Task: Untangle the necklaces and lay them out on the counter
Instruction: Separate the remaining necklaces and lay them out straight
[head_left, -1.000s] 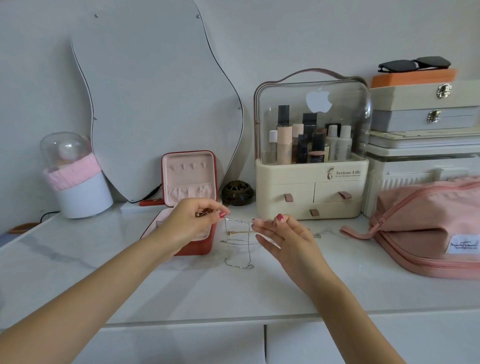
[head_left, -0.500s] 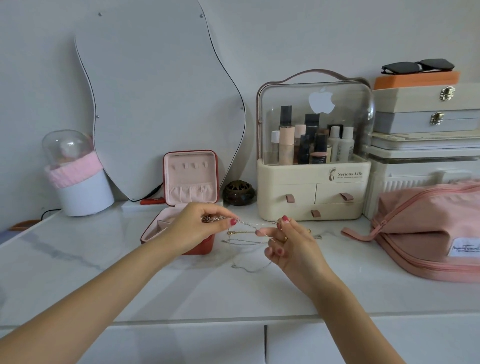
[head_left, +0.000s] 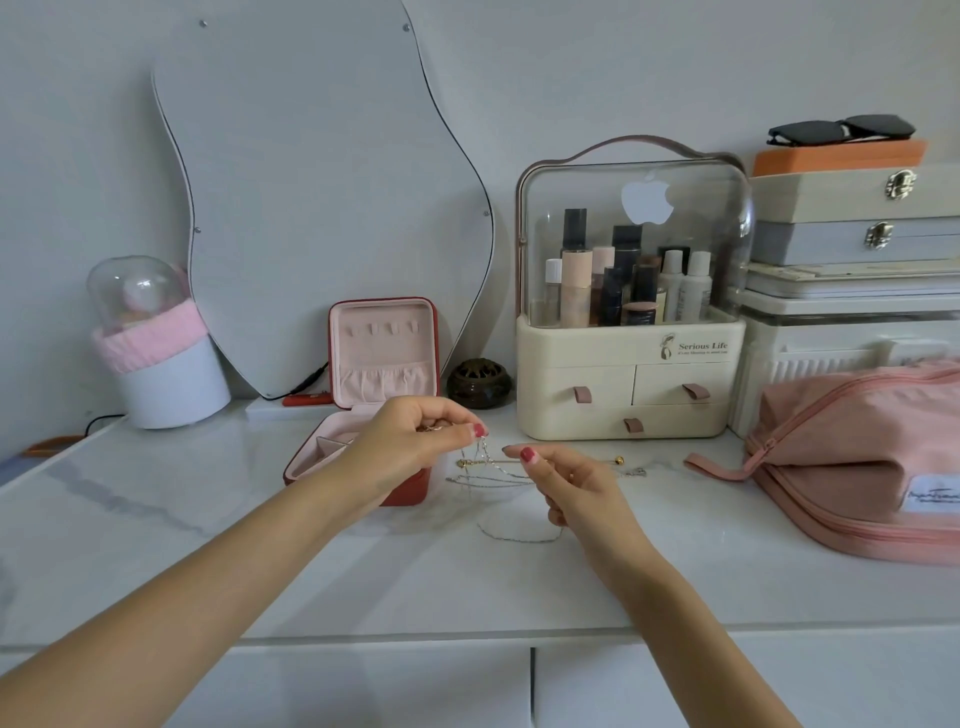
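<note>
Thin silver necklaces hang tangled between my two hands, just above the white marble counter. My left hand pinches the bunched chains at the top, in front of the open red jewellery box. My right hand sits a little lower and to the right, with a strand held between thumb and fingers. One silver loop trails onto the counter below the right hand. Behind the chains a gold bar pin lies flat on the counter.
A cream cosmetics organiser stands behind the hands, with stacked boxes to its right. A pink zip bag fills the right side. A wavy mirror, a small dark pot and a white container with a dome stand at the back.
My hands have drawn closer together and the right hand has closed on a strand. The hanging loop has dropped from the air onto the counter.
</note>
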